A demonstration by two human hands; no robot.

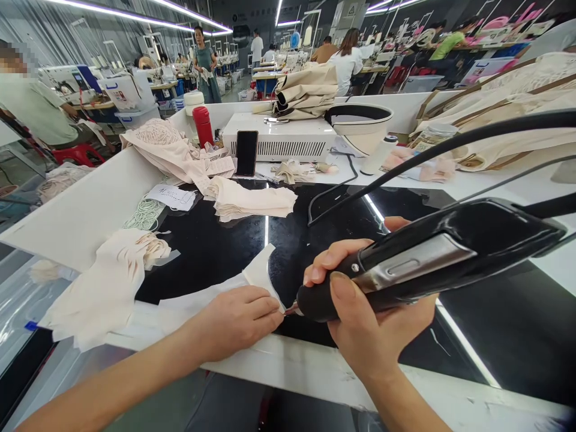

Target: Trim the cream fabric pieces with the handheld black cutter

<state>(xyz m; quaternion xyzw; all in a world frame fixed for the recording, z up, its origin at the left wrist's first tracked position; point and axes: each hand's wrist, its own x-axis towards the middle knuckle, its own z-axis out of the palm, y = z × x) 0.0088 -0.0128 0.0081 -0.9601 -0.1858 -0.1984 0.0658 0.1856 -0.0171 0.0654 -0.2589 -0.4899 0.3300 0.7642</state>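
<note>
My right hand (373, 318) is wrapped round a black corded handheld tool (432, 264) with a silver lever along its side. Its thin metal tip points left and meets the edge of a cream fabric piece (261, 267), close to my left fingertips. Fingers together, my left hand (243, 318) pinches that fabric at its right end against the table edge. The fabric's upper corner sticks up, and a pale strip runs left from it. What lies beneath my left fingers is hidden. The tool's exact kind cannot be told.
A shiny black mat (360, 210) covers much of the white table. Stacked cream pieces (254, 200), a phone (247, 153), a red bottle (203, 126) and a white box (279, 135) stand behind. A fabric pile (99, 288) lies left. A thick cable (472, 141) crosses right. Other people work beyond.
</note>
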